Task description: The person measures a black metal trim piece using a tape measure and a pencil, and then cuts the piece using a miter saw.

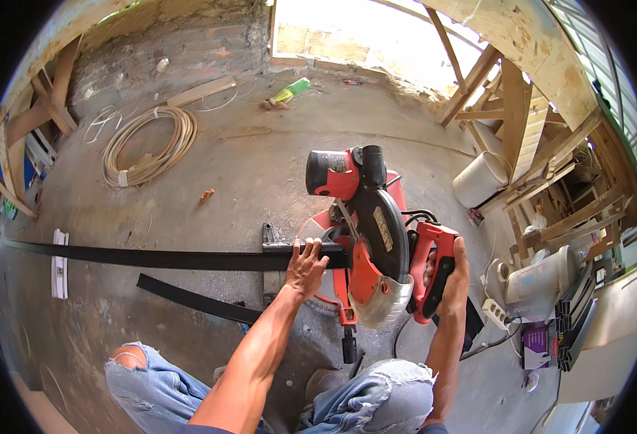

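A red and black miter saw [381, 224] stands on the floor in front of me. My right hand [454, 278] is wrapped round its red and black handle [432, 271], to the right of the saw head. A long black profile [152, 257] runs from the far left across the saw's base, its right end close under the head. My left hand [307, 269] holds this profile down against the fence, fingers bent over its far edge. The silver blade guard [382, 307] faces me; the blade's cutting edge is hidden.
A white level-like bar [60, 264] lies under the profile's left part. A shorter black piece [195, 298] rests nearer me. Beyond are a coiled hose [150, 147] and a green bottle [292, 90]. On the right are a white bucket [480, 179], stacked timber, a power strip [495, 313] and cables.
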A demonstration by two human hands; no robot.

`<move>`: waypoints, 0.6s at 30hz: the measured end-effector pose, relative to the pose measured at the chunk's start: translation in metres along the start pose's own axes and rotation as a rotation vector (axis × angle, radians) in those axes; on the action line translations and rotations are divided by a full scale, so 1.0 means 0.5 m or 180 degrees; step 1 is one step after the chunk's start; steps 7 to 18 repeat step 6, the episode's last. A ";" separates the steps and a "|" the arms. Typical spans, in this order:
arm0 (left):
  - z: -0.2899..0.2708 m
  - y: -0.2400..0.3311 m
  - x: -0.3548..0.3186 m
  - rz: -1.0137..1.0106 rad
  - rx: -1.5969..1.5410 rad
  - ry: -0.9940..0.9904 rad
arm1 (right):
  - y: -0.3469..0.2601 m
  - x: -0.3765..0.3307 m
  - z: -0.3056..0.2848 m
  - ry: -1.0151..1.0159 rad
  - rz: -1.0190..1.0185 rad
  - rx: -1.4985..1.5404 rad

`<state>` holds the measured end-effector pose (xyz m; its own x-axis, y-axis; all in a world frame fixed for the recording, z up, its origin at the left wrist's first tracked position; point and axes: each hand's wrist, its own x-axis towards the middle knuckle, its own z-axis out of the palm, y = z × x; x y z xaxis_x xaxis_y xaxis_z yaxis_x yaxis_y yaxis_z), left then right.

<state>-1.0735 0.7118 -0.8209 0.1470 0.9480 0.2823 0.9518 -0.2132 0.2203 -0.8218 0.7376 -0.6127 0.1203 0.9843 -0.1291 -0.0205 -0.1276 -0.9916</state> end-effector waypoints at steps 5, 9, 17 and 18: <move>0.009 -0.001 0.000 0.0022 0.0041 0.0082 | 0.000 0.013 -0.010 -0.0043 0.0109 -0.0001; 0.012 -0.003 0.000 0.0017 0.0077 0.0063 | 0.003 0.016 -0.010 -0.0045 0.0107 -0.0008; 0.012 -0.003 0.000 0.0017 0.0077 0.0063 | 0.003 0.016 -0.010 -0.0045 0.0107 -0.0008; 0.012 -0.003 0.000 0.0017 0.0077 0.0063 | 0.003 0.016 -0.010 -0.0045 0.0107 -0.0008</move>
